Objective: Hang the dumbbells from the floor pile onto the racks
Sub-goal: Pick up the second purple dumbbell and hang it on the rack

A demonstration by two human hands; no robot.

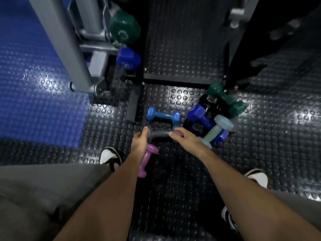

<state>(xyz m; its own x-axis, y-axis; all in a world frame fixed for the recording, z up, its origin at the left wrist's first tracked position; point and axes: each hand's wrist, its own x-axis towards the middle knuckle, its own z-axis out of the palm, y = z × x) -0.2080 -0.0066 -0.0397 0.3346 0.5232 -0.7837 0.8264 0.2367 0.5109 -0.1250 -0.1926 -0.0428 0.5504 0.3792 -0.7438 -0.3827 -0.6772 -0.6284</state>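
Lots of this is murky, so first the stuff I can't really make out: the gray dumbbell (159, 134) on the floor is mostly covered, its left head sits under the left hand (141, 137) and its right head under the right hand (180, 135), so only the bar in the middle shows. Both hands are curled over those ends, left one wrapped around the head, right one with fingers laid over the other end, though I can't tell how firmly the right one has it. The purple dumbbell (146, 160) lies just beside the left forearm, which cuts off part of it. The pile to the right is a tangle: a black dumbbell (211, 106) in there is so dark I can barely trace its shape, and the frame is blurry all round. Counting what I can pick out on the studded black floor (271, 136): one light blue dumbbell (163, 116) just above the hands, one dark blue dumbbell (205, 121), one pale teal dumbbell (217, 130) leaning across the dark blue one, one green dumbbell (225, 99) at the back of the pile, plus the gray, purple and black ones, so seven I'd swear to. On the gray rack (67, 42) at upper left two are hung already, a green hung dumbbell (124, 27) and a blue hung dumbbell (128, 58) below it, both seen end-on only. A second rack (236, 16) at upper right is cut off by the top edge. Two white-and-black shoes (111, 157) show, one each side.
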